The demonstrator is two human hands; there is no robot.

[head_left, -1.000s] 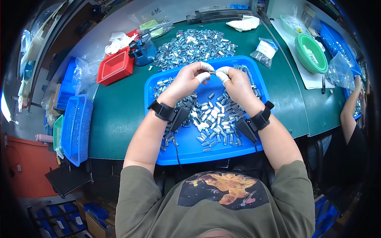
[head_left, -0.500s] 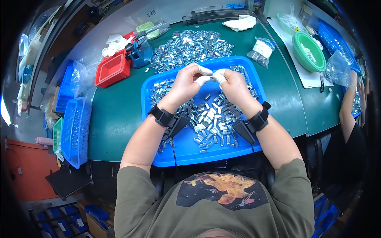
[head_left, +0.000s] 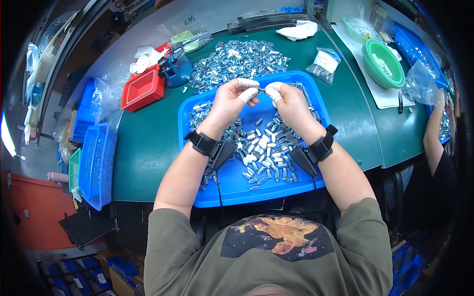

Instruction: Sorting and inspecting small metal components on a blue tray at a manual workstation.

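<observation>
My left hand (head_left: 230,101) and my right hand (head_left: 292,106) meet over the far part of a blue tray (head_left: 232,196). White covers wrap the thumb and forefinger of each. Between their fingertips is a small dark metal piece (head_left: 262,90), pinched from both sides; its exact shape is mostly covered by the fingers. Below, the tray holds many small shiny metal cylinders (head_left: 266,143), loosely spread, with bare blue tray at the near left. Black straps with small devices sit on both wrists.
Behind the tray lies a big heap of similar metal parts (head_left: 237,56). A red bin (head_left: 143,91) and a blue container (head_left: 177,71) stand to its left, a bag of parts (head_left: 325,64) to its right. Farther right are a green basket (head_left: 380,64) and a co-worker's arm (head_left: 433,130).
The fingertips have come slightly apart, and the dark piece between them shows more. My left hand has turned a little, its other fingers now showing below. The view has shifted slightly.
</observation>
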